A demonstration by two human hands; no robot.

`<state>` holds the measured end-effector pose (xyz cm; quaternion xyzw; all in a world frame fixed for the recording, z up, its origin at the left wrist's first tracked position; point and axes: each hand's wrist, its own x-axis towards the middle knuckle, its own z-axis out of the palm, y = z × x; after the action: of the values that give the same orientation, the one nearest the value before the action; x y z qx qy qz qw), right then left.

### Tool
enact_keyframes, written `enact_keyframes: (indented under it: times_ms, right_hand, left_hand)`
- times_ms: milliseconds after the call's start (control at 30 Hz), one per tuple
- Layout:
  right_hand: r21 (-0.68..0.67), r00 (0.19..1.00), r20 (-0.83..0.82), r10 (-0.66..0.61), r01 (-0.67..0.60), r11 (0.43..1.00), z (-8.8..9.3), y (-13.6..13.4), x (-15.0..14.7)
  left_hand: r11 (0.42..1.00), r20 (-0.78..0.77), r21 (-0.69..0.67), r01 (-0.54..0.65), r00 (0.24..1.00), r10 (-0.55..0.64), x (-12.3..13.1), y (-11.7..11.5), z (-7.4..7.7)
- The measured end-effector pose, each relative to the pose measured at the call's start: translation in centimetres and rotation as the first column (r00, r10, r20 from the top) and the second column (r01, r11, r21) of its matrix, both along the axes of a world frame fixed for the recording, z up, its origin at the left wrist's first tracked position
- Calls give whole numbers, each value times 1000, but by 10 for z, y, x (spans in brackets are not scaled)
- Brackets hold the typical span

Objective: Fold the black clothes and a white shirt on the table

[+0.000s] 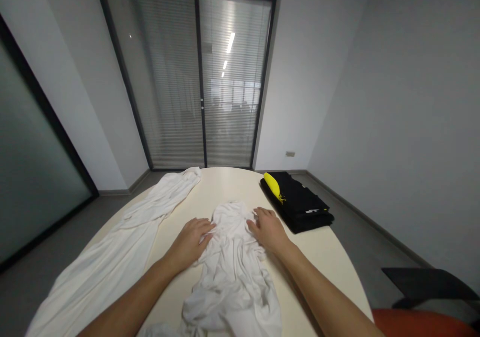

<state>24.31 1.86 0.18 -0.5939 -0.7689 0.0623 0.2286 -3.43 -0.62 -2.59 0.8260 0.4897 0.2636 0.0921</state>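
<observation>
A crumpled white cloth garment (236, 267) runs down the middle of the table toward me, bunched and full of wrinkles. At its left edge rests my left hand (192, 243), fingers stretched toward the fabric and thumb apart from them. My right hand (270, 231) lies at the opposite edge, also with fingers extended and thumb apart, touching the cloth. Neither hand is closed around the fabric. The garment's near end passes out of the bottom of the view, so its kind cannot be made out.
Another long white cloth (127, 237) stretches along the left side of the round cream table (221, 182). Folded black garments with a yellow patch (296, 199) are stacked at the right. A chair with a red seat (420, 323) stands at the lower right. Glass doors (236, 92) are behind.
</observation>
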Motion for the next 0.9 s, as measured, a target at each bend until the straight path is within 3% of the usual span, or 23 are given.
enact_keyframes:
  times_ms: [100,233,367,467,567,633,733,800,900]
  right_hand:
    - [-75,999,-43,25,-28,997,-8,5,3]
    - [-136,942,-335,28,-78,988,-14,16,6]
    - [-4,778,-627,18,-26,1000,-7,27,11]
    - [53,612,-787,81,-64,997,6,25,12]
    - [-52,557,-817,151,-332,942,17,13,8]
    - [-164,602,-775,191,-484,859,20,4,4]
    - [-327,706,-664,244,-568,755,15,-5,0]
    - [-360,761,-582,286,-557,749,9,-7,-2]
    - [-302,839,-451,303,-464,833,3,-6,-4]
  left_hand:
    - [999,183,-24,-33,982,37,1,1,6]
    - [960,445,-53,-276,854,270,-11,11,8]
    - [865,592,-38,-500,686,422,-27,22,10]
    - [837,615,-20,-547,653,441,-30,21,13]
    - [880,588,-59,-472,696,412,-24,15,15]
    - [911,516,-112,-398,760,396,-20,9,16]
    - [927,307,-103,-361,875,375,-14,2,17]
    - [951,185,-28,-306,934,306,-10,-1,18]
    - [988,44,74,-137,990,134,-6,-3,18]
